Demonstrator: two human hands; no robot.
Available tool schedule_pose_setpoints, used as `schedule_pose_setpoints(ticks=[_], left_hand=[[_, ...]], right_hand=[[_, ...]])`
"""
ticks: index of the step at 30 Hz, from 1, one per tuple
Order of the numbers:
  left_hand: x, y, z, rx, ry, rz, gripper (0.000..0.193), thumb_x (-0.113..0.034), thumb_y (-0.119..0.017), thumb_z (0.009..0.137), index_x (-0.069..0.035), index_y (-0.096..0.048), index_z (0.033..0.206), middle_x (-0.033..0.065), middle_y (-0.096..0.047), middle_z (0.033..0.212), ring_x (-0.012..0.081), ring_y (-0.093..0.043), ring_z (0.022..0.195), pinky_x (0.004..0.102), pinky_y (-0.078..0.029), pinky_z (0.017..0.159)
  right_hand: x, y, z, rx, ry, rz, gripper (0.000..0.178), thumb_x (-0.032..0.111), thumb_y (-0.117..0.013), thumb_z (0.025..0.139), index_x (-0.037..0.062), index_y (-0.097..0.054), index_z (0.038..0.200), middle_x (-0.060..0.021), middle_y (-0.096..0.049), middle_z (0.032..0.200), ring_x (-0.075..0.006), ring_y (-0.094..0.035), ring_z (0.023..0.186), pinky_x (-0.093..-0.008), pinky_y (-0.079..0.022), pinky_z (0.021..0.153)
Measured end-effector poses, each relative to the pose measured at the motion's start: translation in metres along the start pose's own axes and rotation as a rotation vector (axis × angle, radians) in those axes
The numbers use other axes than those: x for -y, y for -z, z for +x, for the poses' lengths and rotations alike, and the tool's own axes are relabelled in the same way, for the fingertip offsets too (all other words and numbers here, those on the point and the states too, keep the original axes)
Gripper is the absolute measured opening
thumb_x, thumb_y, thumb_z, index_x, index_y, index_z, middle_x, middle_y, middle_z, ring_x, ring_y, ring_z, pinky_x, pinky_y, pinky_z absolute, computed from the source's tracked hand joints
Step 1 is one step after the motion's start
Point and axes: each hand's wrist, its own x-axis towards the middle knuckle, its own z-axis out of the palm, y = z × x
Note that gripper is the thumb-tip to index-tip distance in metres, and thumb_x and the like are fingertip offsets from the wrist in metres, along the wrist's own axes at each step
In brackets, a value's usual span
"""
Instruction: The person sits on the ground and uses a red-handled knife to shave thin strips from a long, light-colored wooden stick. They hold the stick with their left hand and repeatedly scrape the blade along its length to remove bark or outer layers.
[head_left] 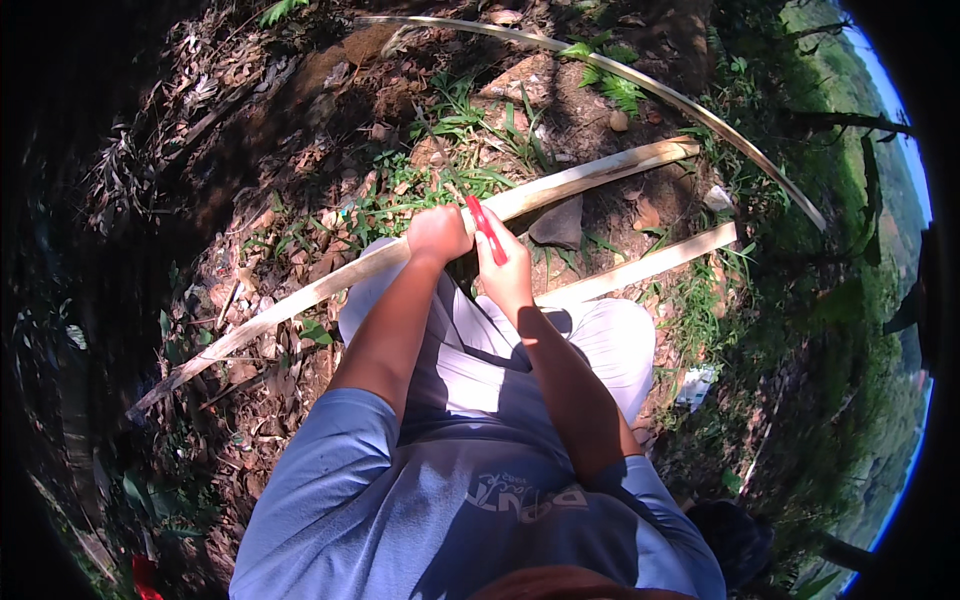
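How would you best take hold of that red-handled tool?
By the red handle, probably from the person's near right, where the right hand grips it. The handle slants back toward that side, while a thin dark length, perhaps a blade, extends away beyond the long pale wood.

Left hand point(440, 233) has a fist on a long pale wood strip point(310, 292), right hand point(507, 270) just beside it, gripping a red-handled tool point(487, 230). Couple more bits on the leafy ground point(265, 240): a shorter strip point(650, 264) near the right knee point(622, 345), plus a thin curvy one point(680, 101).
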Motion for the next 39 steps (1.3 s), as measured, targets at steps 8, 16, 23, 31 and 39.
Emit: schedule_pose_setpoints(ticks=[8, 16, 23, 31, 39], left_hand=[[0.000, 0.001, -0.005, -0.001, -0.005, -0.038, 0.031, -0.030, -0.076, 0.079, -0.005, -0.083, 0.097, 0.0210, -0.082, 0.097, 0.0384, -0.081, 0.092, 0.0484, -0.065, 0.084], [0.004, 0.002, -0.009, -0.037, -0.003, -0.041, 0.027, -0.025, -0.076, 0.078, -0.006, -0.081, 0.096, 0.0181, -0.082, 0.094, 0.0370, -0.081, 0.089, 0.0468, -0.065, 0.082], [0.006, -0.008, -0.010, -0.072, 0.026, -0.049, 0.026, -0.024, -0.075, 0.079, -0.005, -0.077, 0.096, 0.0177, -0.081, 0.089, 0.0370, -0.081, 0.083, 0.0475, -0.065, 0.077], [0.013, -0.024, 0.000, -0.135, 0.004, -0.040, 0.032, -0.034, -0.079, 0.079, -0.006, -0.072, 0.094, 0.0172, -0.080, 0.084, 0.0363, -0.080, 0.076, 0.0485, -0.065, 0.069], [0.005, -0.019, 0.001, -0.094, 0.039, -0.086, 0.029, -0.035, -0.072, 0.088, -0.007, -0.073, 0.095, 0.0175, -0.081, 0.089, 0.0369, -0.081, 0.084, 0.0491, -0.065, 0.078]], right_hand=[[0.089, 0.126, -0.156, 0.125, -0.417, -0.270, 0.050, 0.007, -0.065, 0.106, 0.0002, -0.058, 0.155, -0.0113, -0.075, 0.111, -0.0074, -0.063, 0.082, -0.0235, -0.051, 0.071], [0.184, 0.153, -0.143, 0.383, -0.343, -0.280, 0.070, 0.003, -0.065, 0.099, 0.0032, -0.045, 0.166, -0.0123, -0.076, 0.095, -0.0179, -0.074, 0.082, -0.0318, -0.058, 0.081], [0.195, 0.148, -0.118, 0.390, -0.370, -0.320, 0.065, 0.003, -0.063, 0.101, 0.0016, -0.048, 0.164, -0.0084, -0.074, 0.091, -0.0143, -0.068, 0.073, -0.0305, -0.056, 0.072], [0.091, 0.082, -0.060, 0.162, -0.330, -0.218, 0.040, 0.005, -0.064, 0.109, -0.0020, -0.064, 0.149, -0.0062, -0.073, 0.097, -0.0037, -0.058, 0.074, -0.0245, -0.048, 0.065], [-0.001, -0.020, 0.034, -0.009, -0.023, -0.133, 0.048, 0.013, -0.071, 0.103, -0.0003, -0.064, 0.148, -0.0264, -0.078, 0.097, -0.0256, -0.079, 0.082, -0.0372, -0.060, 0.079]])
